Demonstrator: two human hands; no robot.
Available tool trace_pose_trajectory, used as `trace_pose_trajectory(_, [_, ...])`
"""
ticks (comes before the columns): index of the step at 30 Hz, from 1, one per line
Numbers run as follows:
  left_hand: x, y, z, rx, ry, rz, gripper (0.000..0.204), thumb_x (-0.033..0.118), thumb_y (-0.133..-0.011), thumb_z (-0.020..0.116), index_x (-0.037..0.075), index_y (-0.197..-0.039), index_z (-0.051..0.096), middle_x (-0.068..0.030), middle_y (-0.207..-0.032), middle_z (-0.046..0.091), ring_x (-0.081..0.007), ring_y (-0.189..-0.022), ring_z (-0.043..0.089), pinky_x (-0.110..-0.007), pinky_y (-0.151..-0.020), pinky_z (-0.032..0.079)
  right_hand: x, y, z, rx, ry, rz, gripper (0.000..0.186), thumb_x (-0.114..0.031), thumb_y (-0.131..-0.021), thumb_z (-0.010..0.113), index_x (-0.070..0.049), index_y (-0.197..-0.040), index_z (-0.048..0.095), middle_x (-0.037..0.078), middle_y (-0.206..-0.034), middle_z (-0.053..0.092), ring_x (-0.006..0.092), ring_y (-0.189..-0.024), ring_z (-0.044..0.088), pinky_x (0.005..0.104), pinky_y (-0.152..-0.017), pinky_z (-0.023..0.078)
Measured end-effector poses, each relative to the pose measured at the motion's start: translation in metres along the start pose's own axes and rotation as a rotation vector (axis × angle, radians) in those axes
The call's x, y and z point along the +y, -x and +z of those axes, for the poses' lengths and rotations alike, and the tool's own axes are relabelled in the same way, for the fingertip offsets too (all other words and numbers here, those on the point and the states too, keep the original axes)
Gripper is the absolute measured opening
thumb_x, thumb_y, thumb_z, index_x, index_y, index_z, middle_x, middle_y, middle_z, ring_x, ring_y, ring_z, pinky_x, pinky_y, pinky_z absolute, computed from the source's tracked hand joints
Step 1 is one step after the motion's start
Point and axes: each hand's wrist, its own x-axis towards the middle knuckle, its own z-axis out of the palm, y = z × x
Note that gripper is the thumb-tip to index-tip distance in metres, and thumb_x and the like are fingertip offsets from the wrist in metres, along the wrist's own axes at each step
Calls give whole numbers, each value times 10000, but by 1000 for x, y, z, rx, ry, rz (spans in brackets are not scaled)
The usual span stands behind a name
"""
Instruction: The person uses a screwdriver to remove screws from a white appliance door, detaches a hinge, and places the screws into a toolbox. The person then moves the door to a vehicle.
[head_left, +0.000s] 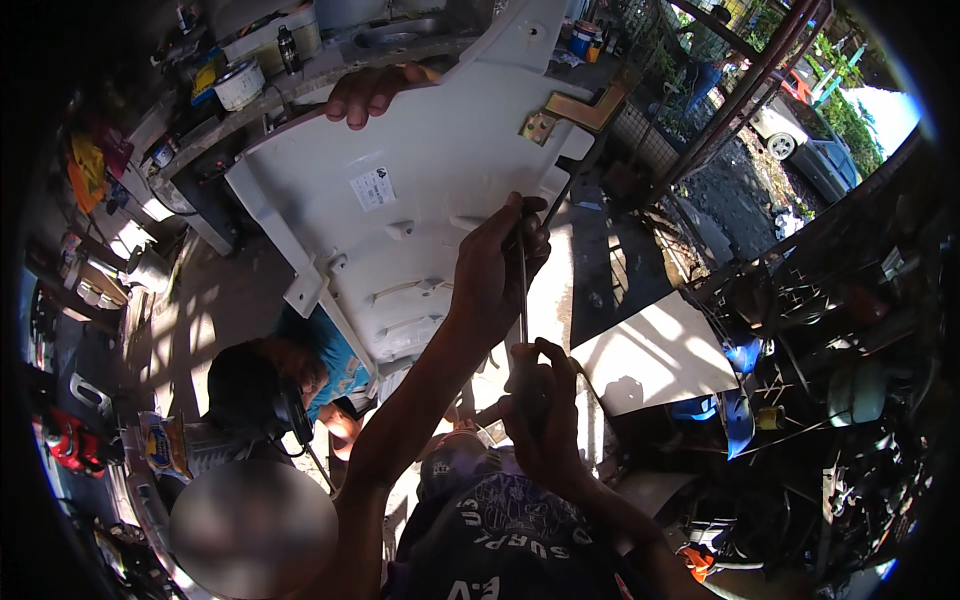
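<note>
In front of me stands a large pale grey panel [330,180], moulded like a vehicle body part, with a paper label on its face and a bronze-coloured metal bracket [590,105] at its upper right. My left hand [500,260] is at the panel's right edge, its fingers curled around the upper shaft of a long screwdriver [523,300]. The tip is hidden by those fingers. Lower down, my right hand [541,400] grips the screwdriver's handle. Another person's hand [370,95] holds the panel's top edge.
A person in a blue shirt [345,365] bends low behind the panel at left. Across the back runs a counter [300,80] bearing a white bucket [240,85]. To the right lie a flat pale sheet [655,355] and cluttered scrap; parked cars [790,130] stand outside.
</note>
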Motion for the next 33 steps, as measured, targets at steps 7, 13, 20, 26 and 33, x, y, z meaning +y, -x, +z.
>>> trace_pose_trajectory(7, [24,-29,31,-133,151,-32,233,256,-1026,560,40,-1097,610,0,-852,594,-116,-818,582,-268,-765,488,-15,-33,14,134,-430,75,693,-119,-950,568,-3,-1512,180,88,-966,519,75,-678,483,210,-531,407])
trace_pose_trajectory(13, [31,-29,13,-66,102,42,196,236,-1020,559,56,-988,630,-7,-838,619,-133,-853,615,-275,-809,510,-27,-36,4,61,-498,117,683,-134,-974,568,-46,-1537,192,86,-988,564,48,-602,488,199,-488,388])
trace_pose_trajectory(20, [28,-28,5,-115,235,22,233,269,-1010,574,44,-985,629,-21,-799,622,-150,-821,613,-290,-809,518,-23,-30,11,74,-558,152,667,-146,-982,561,-50,-1537,203,87,-920,577,53,-538,480,201,-452,369])
trace_pose_trajectory(26, [24,-27,4,-208,382,-28,204,227,-1006,572,36,-947,617,-35,-790,611,-157,-837,608,-277,-806,518,-23,-29,10,78,-604,177,695,-172,-968,586,-39,-1533,203,90,-875,580,68,-528,489,209,-450,379])
trace_pose_trajectory(33, [18,-25,13,-183,466,-36,204,222,-994,577,35,-919,611,-41,-777,594,-163,-801,585,-274,-787,506,-18,-28,5,67,-643,222,707,-188,-964,592,-41,-1536,203,97,-879,579,81,-550,519,215,-465,413])
